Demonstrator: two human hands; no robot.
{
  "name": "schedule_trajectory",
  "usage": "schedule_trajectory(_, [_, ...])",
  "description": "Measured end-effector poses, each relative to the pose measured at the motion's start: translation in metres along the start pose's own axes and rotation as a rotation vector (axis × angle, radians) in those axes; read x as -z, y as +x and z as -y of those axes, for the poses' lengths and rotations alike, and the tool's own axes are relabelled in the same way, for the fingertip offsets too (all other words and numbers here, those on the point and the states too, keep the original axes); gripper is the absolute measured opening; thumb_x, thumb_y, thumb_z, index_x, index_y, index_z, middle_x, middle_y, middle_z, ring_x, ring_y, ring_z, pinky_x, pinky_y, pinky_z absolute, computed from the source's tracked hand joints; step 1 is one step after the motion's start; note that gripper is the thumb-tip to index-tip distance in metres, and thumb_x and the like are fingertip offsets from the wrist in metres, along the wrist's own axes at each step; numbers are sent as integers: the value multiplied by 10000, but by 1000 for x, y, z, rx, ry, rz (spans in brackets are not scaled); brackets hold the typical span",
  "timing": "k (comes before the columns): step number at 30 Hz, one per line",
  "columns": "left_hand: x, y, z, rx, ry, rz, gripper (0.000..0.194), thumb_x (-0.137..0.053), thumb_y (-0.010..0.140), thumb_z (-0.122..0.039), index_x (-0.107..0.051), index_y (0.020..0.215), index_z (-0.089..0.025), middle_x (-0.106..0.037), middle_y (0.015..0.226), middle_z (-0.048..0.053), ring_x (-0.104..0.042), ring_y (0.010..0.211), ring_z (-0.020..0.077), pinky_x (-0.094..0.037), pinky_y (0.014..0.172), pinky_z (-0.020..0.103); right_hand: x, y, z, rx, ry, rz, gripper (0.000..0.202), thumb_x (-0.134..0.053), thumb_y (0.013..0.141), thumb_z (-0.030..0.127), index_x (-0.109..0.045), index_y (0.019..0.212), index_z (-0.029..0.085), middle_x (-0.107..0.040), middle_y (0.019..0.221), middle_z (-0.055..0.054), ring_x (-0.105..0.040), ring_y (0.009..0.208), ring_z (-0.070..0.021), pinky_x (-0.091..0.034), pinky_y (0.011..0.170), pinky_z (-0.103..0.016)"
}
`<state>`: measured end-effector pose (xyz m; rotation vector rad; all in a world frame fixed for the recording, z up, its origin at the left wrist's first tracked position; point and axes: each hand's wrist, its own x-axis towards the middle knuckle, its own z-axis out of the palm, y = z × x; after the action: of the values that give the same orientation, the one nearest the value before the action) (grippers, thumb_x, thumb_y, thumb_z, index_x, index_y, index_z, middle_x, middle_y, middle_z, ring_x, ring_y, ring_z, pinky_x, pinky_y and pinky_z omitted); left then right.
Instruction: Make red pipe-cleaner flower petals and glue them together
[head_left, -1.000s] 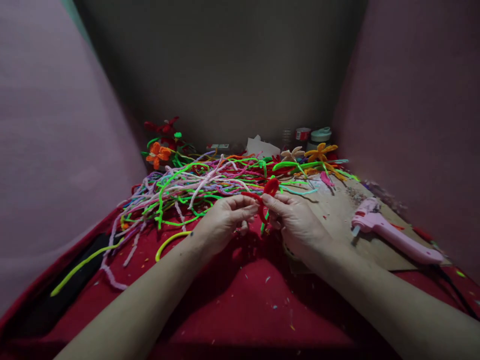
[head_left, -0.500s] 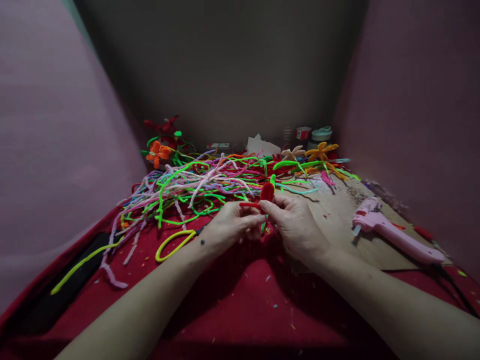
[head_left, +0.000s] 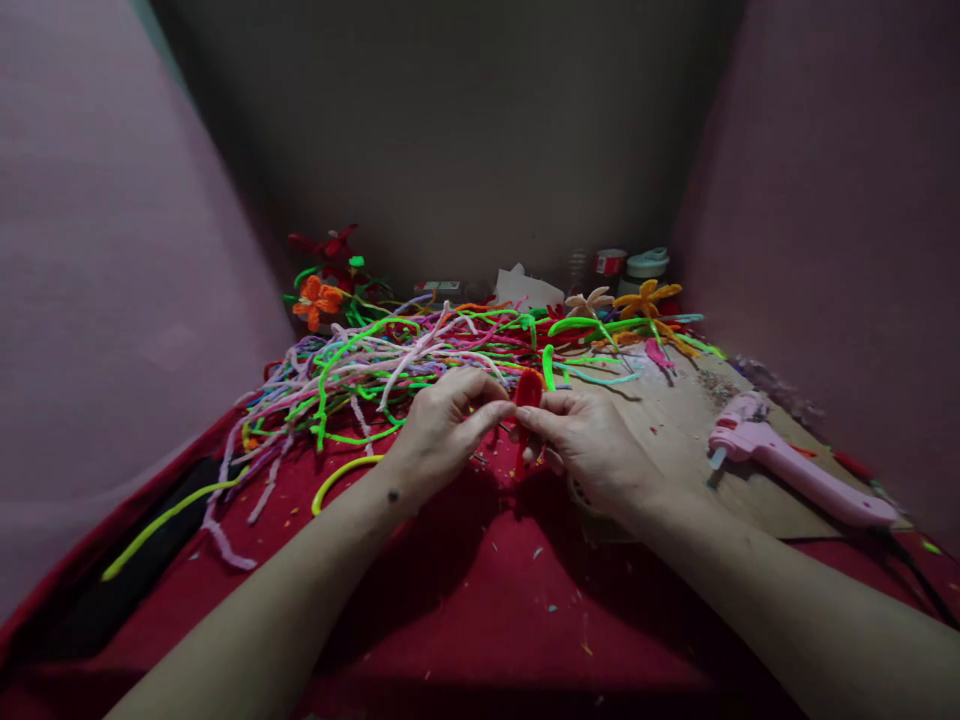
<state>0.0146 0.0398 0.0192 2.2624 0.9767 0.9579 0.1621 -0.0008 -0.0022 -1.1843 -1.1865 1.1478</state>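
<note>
Between my two hands, just above the red cloth, is a red pipe cleaner (head_left: 529,388) bent into an upright loop, its tail hanging below the fingers. My right hand (head_left: 592,440) pinches the base of the loop between thumb and forefinger. From the left, my left hand (head_left: 452,420) meets it with thumb and forefinger pressed together at the same spot; the bit between those fingertips is mostly covered. Behind the loop a short green pipe cleaner piece (head_left: 548,368) stands up. The yellow scissors handle (head_left: 341,478) lies partly behind my left wrist.
A heap of colored pipe cleaners (head_left: 405,360) spreads across the back left. On a tan board (head_left: 675,440) at right lies a pink glue gun (head_left: 802,465). Finished flowers stand behind, including an orange flower (head_left: 318,300). A lidded bottle (head_left: 647,264) is at the back.
My left hand has turned and risen slightly, its fingertips now closed at the loop's base. The red tail that stretched left between the hands now hangs downward.
</note>
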Motion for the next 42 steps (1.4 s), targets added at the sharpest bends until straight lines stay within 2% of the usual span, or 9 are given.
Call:
schedule_trajectory(4, [3,2,1,262,-446,31,230,-620,744,-299,-637,918,-149,-647,861,32,-569,756,139,-438,696,254,-2,-1,0,-89,58,97,202,-598,677,228,-534,503,148,-491,426,28,-413,375,-66,-275,383,-208])
schedule_trajectory(9, [0,1,6,358,-612,200,166,-644,714,-261,-654,831,-143,-618,689,-6,-531,591,86,-407,578,208,-2,-2,-5,-150,74,232,145,-589,643,202,-568,515,138,-501,428,26,-389,361,-57,-241,373,-214])
schedule_trajectory(13, [0,0,5,355,-531,253,138,-627,722,-279,-617,725,-141,-576,600,-25,-498,529,76,-372,513,189,-2,-2,-7,-171,144,261,154,-602,632,205,-558,502,136,-484,413,38,-365,348,-45,-223,363,-209])
schedule_trajectory(19, [-6,-2,3,-10,-24,103,102,-537,754,-165,-600,676,-150,-576,644,-7,-506,617,98,-394,580,199,-2,0,-10,-263,253,241,123,-613,587,175,-534,500,140,-503,405,35,-345,313,-39,-197,330,-198])
schedule_trajectory(21, [-7,-3,2,-55,78,57,108,-532,748,-149,-598,662,-151,-570,633,-7,-498,612,98,-387,576,200,-2,1,-10,-272,254,238,111,-610,577,156,-533,500,136,-518,411,26,-348,310,-39,-194,325,-196])
schedule_trajectory(28, [0,1,-2,204,-259,150,122,-569,757,-256,-596,723,-143,-558,618,-24,-484,547,84,-391,523,189,-1,0,-9,-256,263,248,165,-633,599,183,-515,492,140,-492,399,45,-347,306,-34,-189,322,-193])
schedule_trajectory(34, [-7,-4,4,-130,71,-30,77,-546,770,-171,-619,747,-161,-608,706,7,-532,662,109,-418,650,215,-2,1,-9,-285,244,209,178,-616,580,155,-487,456,150,-481,370,44,-329,289,-33,-194,310,-188])
schedule_trajectory(36, [-7,-5,6,-153,74,-70,86,-539,788,-198,-618,776,-167,-610,723,11,-537,676,112,-423,664,219,-2,1,-8,-276,242,208,198,-619,582,162,-475,446,155,-467,359,51,-322,287,-30,-192,308,-185])
schedule_trajectory(42, [0,3,4,111,-195,-19,158,-582,766,-288,-621,836,-151,-611,749,11,-550,687,122,-440,633,222,-2,0,-6,-261,197,215,217,-627,607,175,-470,458,158,-495,377,42,-341,291,-32,-198,313,-183])
